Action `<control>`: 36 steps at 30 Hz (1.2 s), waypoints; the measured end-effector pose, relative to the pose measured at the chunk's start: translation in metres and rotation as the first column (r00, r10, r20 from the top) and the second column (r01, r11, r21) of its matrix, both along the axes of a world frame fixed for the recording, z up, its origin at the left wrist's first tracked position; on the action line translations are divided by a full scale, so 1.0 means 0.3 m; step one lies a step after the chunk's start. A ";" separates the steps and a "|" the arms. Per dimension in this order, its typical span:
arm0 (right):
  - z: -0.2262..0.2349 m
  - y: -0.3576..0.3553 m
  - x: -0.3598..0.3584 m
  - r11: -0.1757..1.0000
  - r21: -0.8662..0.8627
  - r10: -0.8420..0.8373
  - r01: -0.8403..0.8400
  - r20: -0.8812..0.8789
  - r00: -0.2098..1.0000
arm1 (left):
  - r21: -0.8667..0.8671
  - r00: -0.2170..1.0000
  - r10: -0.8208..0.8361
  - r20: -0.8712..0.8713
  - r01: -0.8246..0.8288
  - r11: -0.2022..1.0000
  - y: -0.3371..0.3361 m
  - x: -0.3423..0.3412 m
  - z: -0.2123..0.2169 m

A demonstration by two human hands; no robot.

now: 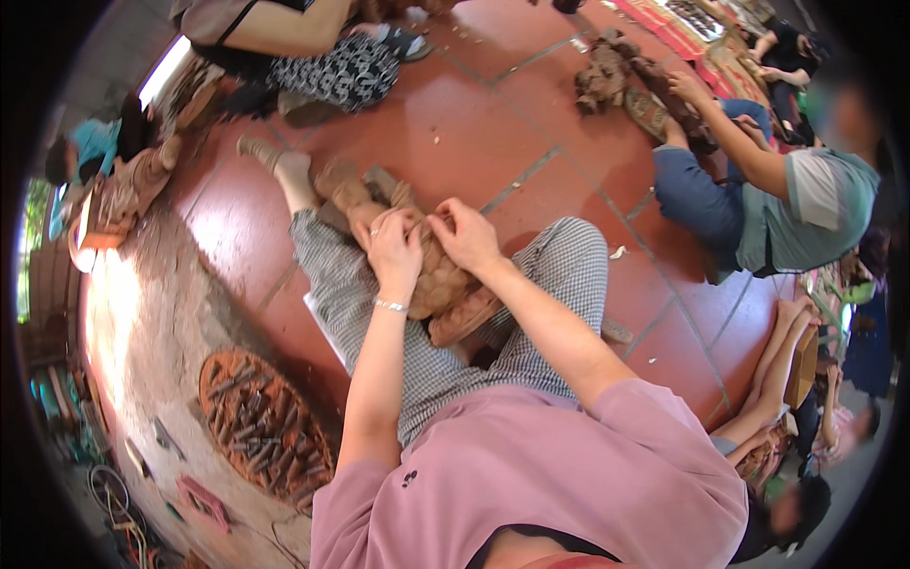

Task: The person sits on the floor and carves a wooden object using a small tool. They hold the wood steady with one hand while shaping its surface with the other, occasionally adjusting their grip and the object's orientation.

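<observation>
A brown carved wooden figure (438, 284) with rounded, bumpy relief lies across my lap between my bent legs, and its far end reaches out over the tiles. My left hand (395, 254) rests over its upper part, fingers bent and pressed together, a ring and a bracelet on that side. Close beside it, my right hand (464, 239) has its thumb and fingers pinched over the same carving. The two sets of fingertips nearly meet. Whatever may sit between them is too small or hidden to make out.
To my left, an oval reddish tray (213, 379) holds many carving tools on a raised grey ledge (171, 313). On the right, a seated person (806, 199) touches another carved wooden piece (607, 76). More people sit ahead, left and right on the red tile floor (531, 114).
</observation>
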State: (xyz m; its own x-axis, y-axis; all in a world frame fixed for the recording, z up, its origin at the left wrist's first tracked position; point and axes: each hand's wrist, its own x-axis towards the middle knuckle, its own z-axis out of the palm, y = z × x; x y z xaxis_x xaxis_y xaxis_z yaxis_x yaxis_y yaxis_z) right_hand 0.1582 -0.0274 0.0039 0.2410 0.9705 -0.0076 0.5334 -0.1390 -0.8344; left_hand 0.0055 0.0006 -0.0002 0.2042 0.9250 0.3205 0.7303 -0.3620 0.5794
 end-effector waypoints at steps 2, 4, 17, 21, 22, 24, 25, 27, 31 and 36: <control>-0.005 0.002 0.012 1.000 0.008 0.005 -0.004 -0.034 0.999 | 0.038 0.996 -0.080 0.045 0.078 0.996 0.006 -0.031 -0.014; -0.005 -0.002 0.017 0.999 0.045 0.000 0.000 0.000 1.000 | 0.013 0.987 -0.126 0.103 0.126 0.992 -0.001 -0.048 -0.006; 0.027 -0.014 0.000 0.998 0.067 0.003 -0.006 0.041 0.999 | 0.024 0.985 -0.142 0.094 0.140 0.990 -0.003 -0.058 -0.005; 0.013 -0.013 -0.010 0.993 0.113 0.005 -0.021 0.141 0.990 | -0.039 0.995 -0.094 -0.016 0.093 0.995 0.026 -0.007 0.024; 0.002 -0.008 -0.003 0.994 0.111 0.003 -0.016 0.120 0.993 | -0.070 0.995 -0.071 -0.064 0.067 0.995 0.029 0.007 0.028; -0.001 -0.001 0.003 0.995 0.101 0.006 -0.015 0.093 0.996 | -0.039 0.997 -0.063 -0.047 0.061 0.997 0.025 0.008 0.030; -0.002 -0.003 0.001 0.996 0.088 0.009 -0.016 0.087 0.996 | -0.024 0.997 -0.060 -0.038 0.059 0.998 0.022 0.008 0.030; 0.002 0.002 0.007 0.996 0.089 0.005 -0.012 0.082 0.997 | 0.011 0.987 -0.141 0.076 0.140 0.990 0.009 -0.035 0.026; 0.020 -0.011 -0.017 0.993 0.119 -0.009 -0.009 0.156 0.988 | 0.036 0.976 -0.187 0.112 0.184 0.982 0.016 -0.066 0.026; 0.001 -0.008 -0.023 0.987 0.159 -0.024 0.003 0.131 0.991 | -0.088 0.994 -0.112 0.012 0.113 0.990 0.052 0.004 0.028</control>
State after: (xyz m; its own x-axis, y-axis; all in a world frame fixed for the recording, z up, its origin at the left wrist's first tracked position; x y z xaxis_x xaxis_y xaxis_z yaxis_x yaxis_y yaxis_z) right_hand 0.1513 -0.0299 0.0042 0.2431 0.9534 0.1788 0.6390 -0.0187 -0.7690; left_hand 0.0066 0.0160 0.0081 0.3065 0.9211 0.2400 0.6833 -0.3885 0.6182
